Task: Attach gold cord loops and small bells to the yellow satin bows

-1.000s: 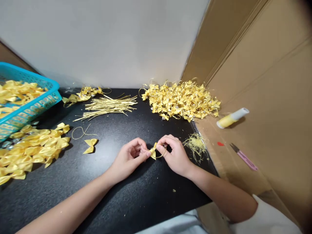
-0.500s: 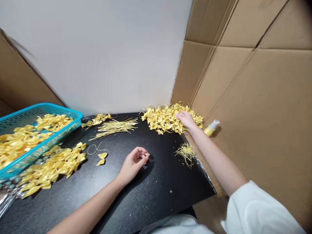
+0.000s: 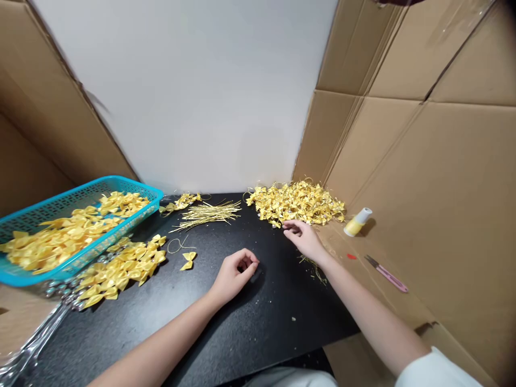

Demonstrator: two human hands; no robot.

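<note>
My left hand (image 3: pixel 235 275) is low over the black table (image 3: pixel 250 317), its fingers curled in toward the thumb and nothing visible in them. A single yellow bow (image 3: pixel 188 261) and a loop of thin cord (image 3: pixel 177 245) lie to its left. My right hand (image 3: pixel 305 240) is just in front of a heap of yellow bows with gold ties (image 3: pixel 298 201). Its thumb and fingers are apart, and I see nothing held. Beneath the right wrist, a tuft of yellow thread scraps (image 3: pixel 316 270) is partly hidden.
A blue basket (image 3: pixel 157 198) of yellow bows stands at left, more bows (image 3: pixel 124 269) and beads (image 3: pixel 60 290) beside it. Gold ties (image 3: pixel 209 213) lie at the back. On cardboard at right are a white-and-yellow bottle (image 3: pixel 357 222), pink-handled snips (image 3: pixel 387 273) and a red piece (image 3: pixel 351 256).
My right hand has drawn back from the top of the bow heap toward me, its fingers now apart. The left hand keeps its curl. The view has shifted, showing the snips.
</note>
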